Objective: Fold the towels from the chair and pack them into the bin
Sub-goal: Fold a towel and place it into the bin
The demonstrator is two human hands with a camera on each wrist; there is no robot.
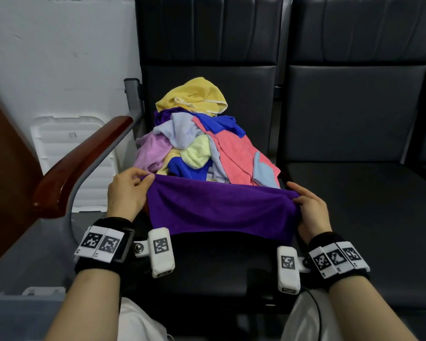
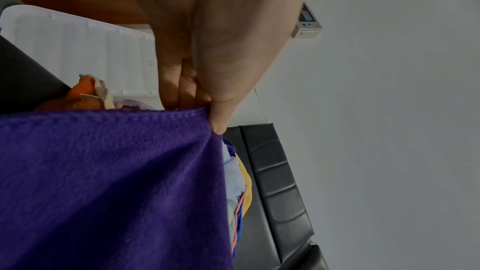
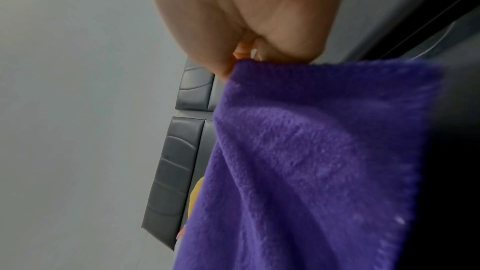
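**Ana:** Head camera first: the purple towel (image 1: 221,207) hangs stretched between both hands in front of the pile (image 1: 204,139), over the front of the chair seat (image 1: 231,271). Its top edge, the long axis, runs left to right across the body.

**Ben:** And the grips?

**Ana:** The left hand (image 1: 127,193) pinches the top left corner, thumb over the hem. The right hand (image 1: 311,215) pinches the top right corner. The wrist cameras agree: the thumb (image 2: 221,114) clamps fleece on the left, and the cloth (image 3: 319,151) bunches against the other hand (image 3: 259,28).

**Ben:** Which hand is nearer?

**Ana:** Neither, really; each owns one corner, though the left one sits a touch higher and farther forward. The free bottom edge hangs toward the lap, so I judge the fold turns on bringing the corners together or laying the cloth flat.

**Ben:** Counts?

**Ana:** One towel held. The heap shows yellow, blue, pink, lilac, pale blue and pale green cloth, tangled, so an exact number I cannot give. Two chair seats show, side by side.

**Ben:** The bin?

**Ana:** A grey rim (image 1: 22,295) shows low on the left, near the left arm; likely it, but I cannot be sure.
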